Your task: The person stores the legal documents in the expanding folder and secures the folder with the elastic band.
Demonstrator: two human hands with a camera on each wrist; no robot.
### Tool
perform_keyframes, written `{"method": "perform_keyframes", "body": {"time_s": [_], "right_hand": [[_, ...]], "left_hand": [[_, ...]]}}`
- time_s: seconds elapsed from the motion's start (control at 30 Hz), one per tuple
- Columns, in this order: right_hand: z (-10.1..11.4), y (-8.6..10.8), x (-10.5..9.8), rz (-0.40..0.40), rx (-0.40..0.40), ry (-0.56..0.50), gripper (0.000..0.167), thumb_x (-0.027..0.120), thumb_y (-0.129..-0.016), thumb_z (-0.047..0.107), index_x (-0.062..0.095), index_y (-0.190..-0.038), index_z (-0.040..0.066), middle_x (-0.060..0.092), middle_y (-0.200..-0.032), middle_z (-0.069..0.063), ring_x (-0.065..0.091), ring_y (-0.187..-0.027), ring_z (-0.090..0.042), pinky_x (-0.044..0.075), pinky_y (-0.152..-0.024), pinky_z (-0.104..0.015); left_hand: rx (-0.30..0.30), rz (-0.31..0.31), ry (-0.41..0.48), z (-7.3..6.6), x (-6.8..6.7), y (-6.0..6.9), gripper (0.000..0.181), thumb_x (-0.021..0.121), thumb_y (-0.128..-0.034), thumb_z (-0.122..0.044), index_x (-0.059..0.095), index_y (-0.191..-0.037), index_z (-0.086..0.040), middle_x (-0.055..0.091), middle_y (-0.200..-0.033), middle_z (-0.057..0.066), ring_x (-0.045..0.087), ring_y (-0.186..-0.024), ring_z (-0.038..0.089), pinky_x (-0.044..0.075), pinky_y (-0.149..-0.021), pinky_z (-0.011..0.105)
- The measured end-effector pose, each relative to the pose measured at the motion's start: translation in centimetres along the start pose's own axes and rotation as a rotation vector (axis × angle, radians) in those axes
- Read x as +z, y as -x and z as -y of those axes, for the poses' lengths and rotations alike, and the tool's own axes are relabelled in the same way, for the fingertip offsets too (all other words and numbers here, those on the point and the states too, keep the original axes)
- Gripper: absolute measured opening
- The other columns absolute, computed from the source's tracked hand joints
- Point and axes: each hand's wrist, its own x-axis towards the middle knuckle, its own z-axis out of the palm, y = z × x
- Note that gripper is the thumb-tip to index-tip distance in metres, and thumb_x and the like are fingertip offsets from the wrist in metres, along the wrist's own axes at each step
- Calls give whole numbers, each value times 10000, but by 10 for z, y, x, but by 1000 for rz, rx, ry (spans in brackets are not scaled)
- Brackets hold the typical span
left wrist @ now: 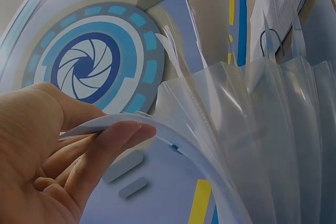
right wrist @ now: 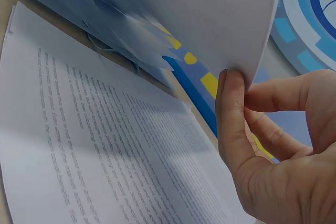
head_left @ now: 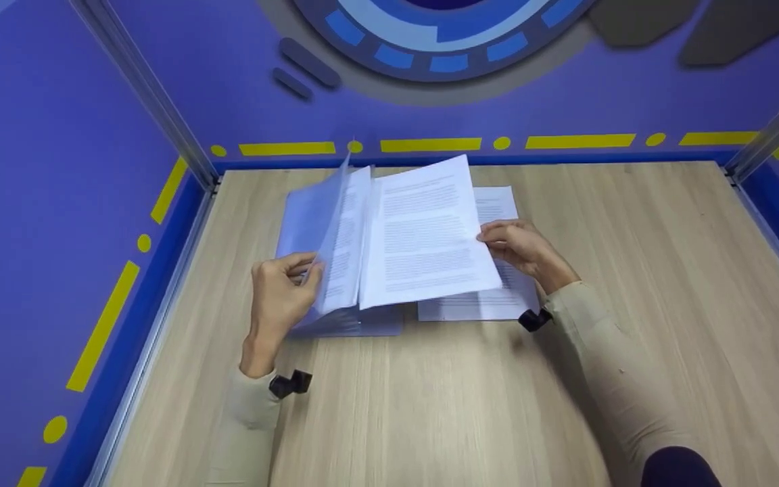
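A translucent blue folder (head_left: 308, 216) with several clear pockets (left wrist: 252, 129) stands partly fanned out on the table. My left hand (head_left: 285, 291) pinches its cover edge between thumb and fingers, also visible in the left wrist view (left wrist: 68, 156). Printed sheets (head_left: 345, 250) show inside the folder. My right hand (head_left: 521, 250) pinches the right edge of a raised printed sheet (head_left: 423, 237), whose left edge is beside the folder's pockets. Beneath it, another printed stack (right wrist: 105, 140) lies flat on the table, partly covered in the head view.
The wooden table (head_left: 396, 406) is bounded by a blue panel wall (head_left: 193, 88) with yellow markings at the back and left. A thin dark cord loop (left wrist: 270, 38) hangs by the folder. Black wrist devices (head_left: 290, 384) sit on both sleeves.
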Motion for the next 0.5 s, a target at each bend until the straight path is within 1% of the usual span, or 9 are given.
{"method": "perform_keyframes", "body": {"time_s": [0.17,0.37,0.5], "right_hand": [[0,-3,10,-4,3,-8,89,691,-973,-15,742,-950,54,719,-889,-14,693,-778,-107,597,-694,-206],[-2,-3,19,0,-9,-30,57,697,-959,-17,741,-972,19,714,-886,-31,686,-752,-107,589,-675,-205],[-2,-4,26,5,-11,-42,49,702,-953,-25,721,-985,6,706,-910,-48,684,-768,-112,596,-691,-209]], "left_hand": [[21,5,-3,0,1,0,157,764,-908,48,806,-1047,108,798,-936,262,813,-810,372,673,-696,443],[17,24,-15,0,1,1,163,772,-923,30,807,-1068,95,802,-947,252,815,-822,360,675,-713,439],[11,22,-12,-1,2,1,162,772,-917,37,806,-1062,100,799,-948,258,815,-826,364,675,-712,442]]}}
